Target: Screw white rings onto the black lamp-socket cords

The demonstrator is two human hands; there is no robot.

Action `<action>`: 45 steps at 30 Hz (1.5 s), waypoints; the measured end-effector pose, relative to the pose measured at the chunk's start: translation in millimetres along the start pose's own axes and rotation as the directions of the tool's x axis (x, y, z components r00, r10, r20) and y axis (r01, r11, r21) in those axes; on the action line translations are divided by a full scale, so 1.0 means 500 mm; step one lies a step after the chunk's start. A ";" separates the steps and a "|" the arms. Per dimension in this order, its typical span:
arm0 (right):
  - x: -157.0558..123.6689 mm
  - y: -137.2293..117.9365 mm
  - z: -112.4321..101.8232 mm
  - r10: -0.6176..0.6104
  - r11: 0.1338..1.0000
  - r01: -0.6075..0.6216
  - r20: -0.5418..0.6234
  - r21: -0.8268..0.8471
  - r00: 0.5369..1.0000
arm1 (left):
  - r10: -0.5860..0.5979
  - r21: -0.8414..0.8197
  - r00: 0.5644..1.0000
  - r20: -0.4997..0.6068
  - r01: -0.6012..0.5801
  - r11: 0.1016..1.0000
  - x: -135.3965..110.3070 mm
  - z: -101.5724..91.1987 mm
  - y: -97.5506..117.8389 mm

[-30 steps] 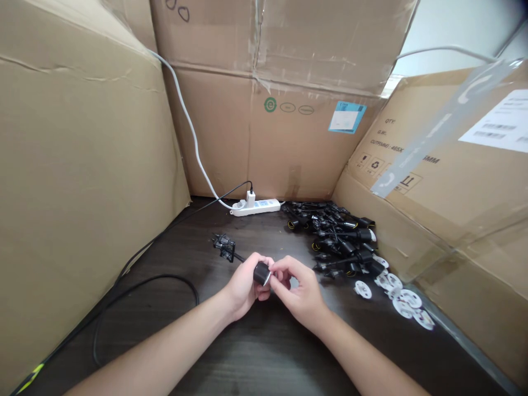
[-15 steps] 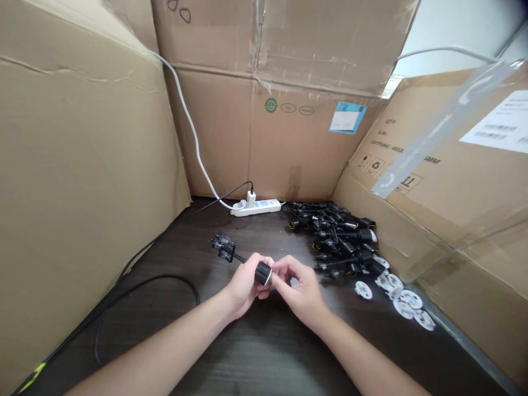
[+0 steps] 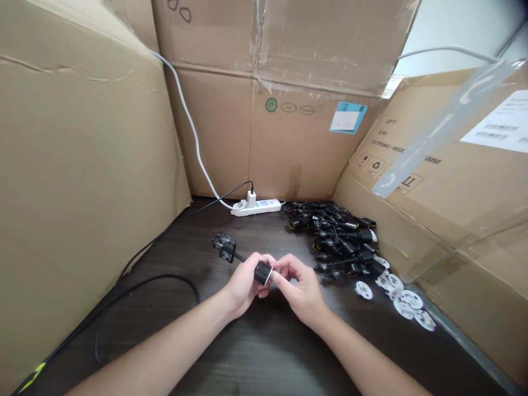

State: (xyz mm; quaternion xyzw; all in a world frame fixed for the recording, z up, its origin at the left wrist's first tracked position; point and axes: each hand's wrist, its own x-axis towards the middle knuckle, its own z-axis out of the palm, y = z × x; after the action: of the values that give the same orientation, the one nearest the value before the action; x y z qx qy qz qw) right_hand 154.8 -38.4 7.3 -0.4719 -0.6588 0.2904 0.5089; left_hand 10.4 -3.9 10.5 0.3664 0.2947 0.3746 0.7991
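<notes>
My left hand (image 3: 244,286) is closed around the black cylindrical base (image 3: 262,273) of a miniature lamp post. The lamp's clustered lantern heads (image 3: 225,247) point away to the upper left, on a thin black stem. At the open end of the base, facing right, shows the edge of a white disc (image 3: 270,275). Thumb and fingers of my right hand (image 3: 297,285) are pinched at that disc's rim. My fingertips partly cover the disc, so how deep it sits in the base is hard to tell.
A pile of similar black lamp posts (image 3: 346,239) lies at the right. Several loose white discs (image 3: 408,301) are in front of it, one disc (image 3: 363,290) apart. Behind stands a white power strip (image 3: 259,207); a black cable (image 3: 157,275) loops at left. Cardboard walls (image 3: 214,126) enclose the table.
The lamp has shifted very slightly, its lantern heads a touch to the right. Both hands keep the same grip at the base and disc.
</notes>
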 end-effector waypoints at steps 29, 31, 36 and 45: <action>-0.003 -0.006 -0.002 -0.053 0.997 0.053 -0.009 -0.050 0.999 | -0.103 -0.068 0.992 0.072 0.108 0.992 -0.003 0.003 0.008; -0.003 -0.007 -0.002 -0.038 0.998 0.038 -0.009 -0.042 0.999 | -0.090 -0.067 0.994 0.069 0.095 0.993 -0.003 0.001 0.007; -0.003 -0.008 -0.002 -0.029 0.999 0.030 0.007 -0.046 1.000 | -0.088 -0.078 0.993 0.073 0.093 0.993 -0.001 0.000 0.003; -0.002 -0.017 -0.001 -0.019 1.000 0.018 0.090 0.016 0.996 | -0.114 -0.161 0.991 0.064 0.123 0.979 0.001 0.000 0.000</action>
State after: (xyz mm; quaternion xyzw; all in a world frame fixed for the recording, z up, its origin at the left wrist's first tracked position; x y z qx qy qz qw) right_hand 152.7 -42.7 14.4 -0.4483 -0.6831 0.3117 0.4851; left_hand 10.8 -3.8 10.4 0.2910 0.2622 0.3395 0.8552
